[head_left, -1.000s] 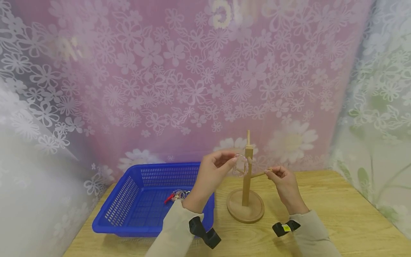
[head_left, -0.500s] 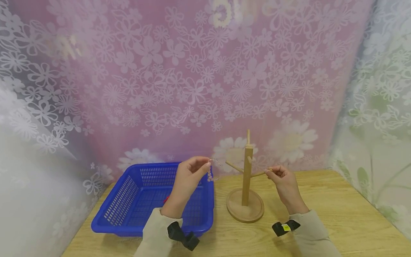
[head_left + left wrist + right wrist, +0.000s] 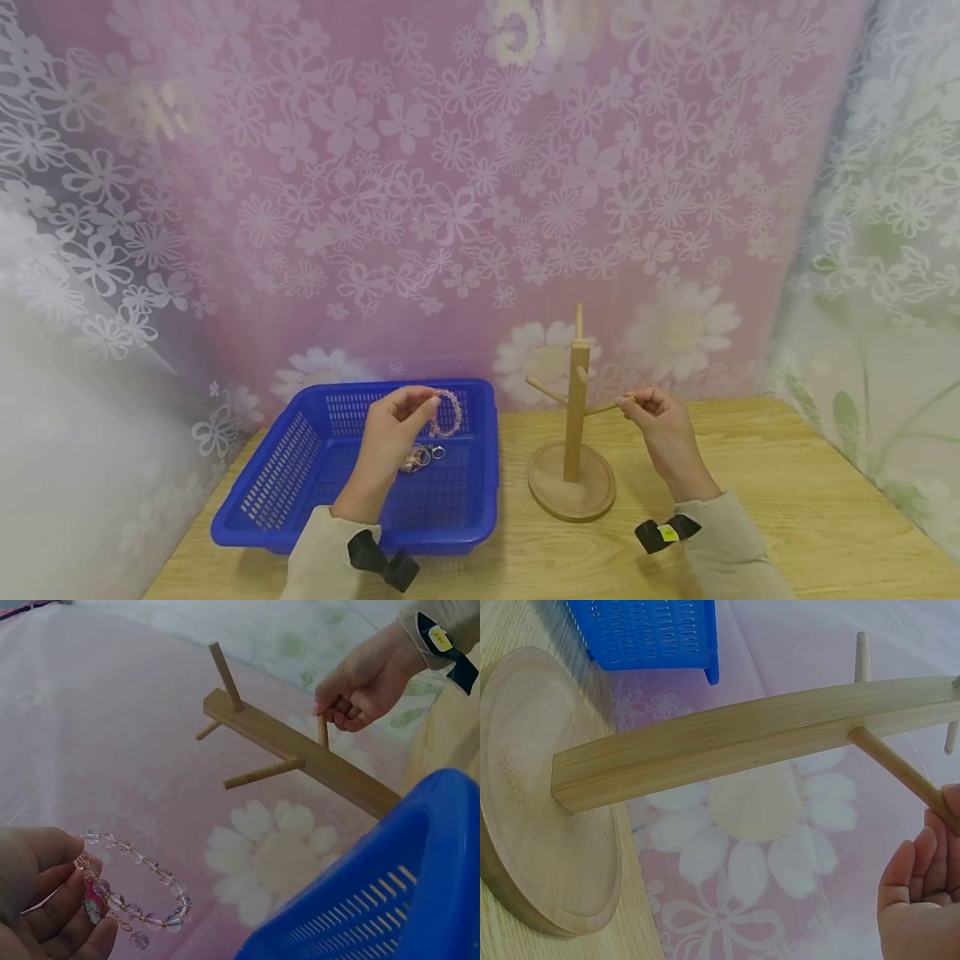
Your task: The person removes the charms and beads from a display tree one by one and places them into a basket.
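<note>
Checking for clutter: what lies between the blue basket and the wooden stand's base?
Only bare table separates basket and stand base, in the head view.

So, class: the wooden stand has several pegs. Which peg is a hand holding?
The peg sticking out to the stand's right: the right hand pinches its tip. The left peg and the others are untouched.
</note>
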A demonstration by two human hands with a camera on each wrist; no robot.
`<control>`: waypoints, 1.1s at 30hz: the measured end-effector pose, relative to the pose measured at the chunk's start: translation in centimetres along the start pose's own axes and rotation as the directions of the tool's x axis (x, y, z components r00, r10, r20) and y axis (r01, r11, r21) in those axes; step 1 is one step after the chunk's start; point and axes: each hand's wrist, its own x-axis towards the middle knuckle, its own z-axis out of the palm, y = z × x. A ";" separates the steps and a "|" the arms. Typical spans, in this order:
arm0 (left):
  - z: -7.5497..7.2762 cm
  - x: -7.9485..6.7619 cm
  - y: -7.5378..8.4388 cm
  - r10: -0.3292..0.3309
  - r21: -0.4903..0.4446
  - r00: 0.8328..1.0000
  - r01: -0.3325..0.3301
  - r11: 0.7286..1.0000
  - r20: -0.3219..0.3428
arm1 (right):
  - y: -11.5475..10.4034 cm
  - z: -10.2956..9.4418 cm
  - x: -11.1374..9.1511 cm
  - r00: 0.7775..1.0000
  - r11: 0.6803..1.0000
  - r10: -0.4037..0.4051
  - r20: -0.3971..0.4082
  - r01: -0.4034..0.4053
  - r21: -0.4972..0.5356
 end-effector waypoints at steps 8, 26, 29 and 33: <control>-1.8 0.5 -1.0 -0.080 0.066 0.996 0.083 0.994 -0.039 | 0.0 -0.3 0.1 1.000 1.000 -0.012 0.002 0.012 0.017; -5.0 1.4 -3.0 -0.232 0.124 0.970 0.221 0.967 0.080 | 0.4 -0.1 -0.1 0.999 0.999 -0.027 0.030 0.027 0.020; -5.1 1.8 -3.3 -0.239 0.140 0.967 0.225 0.964 0.087 | 0.5 -0.1 0.0 0.999 1.000 -0.023 0.023 0.023 0.007; -5.4 2.3 -3.6 -0.254 0.164 0.963 0.237 0.958 0.094 | 0.4 -0.2 0.1 1.000 1.000 -0.020 0.015 0.020 -0.005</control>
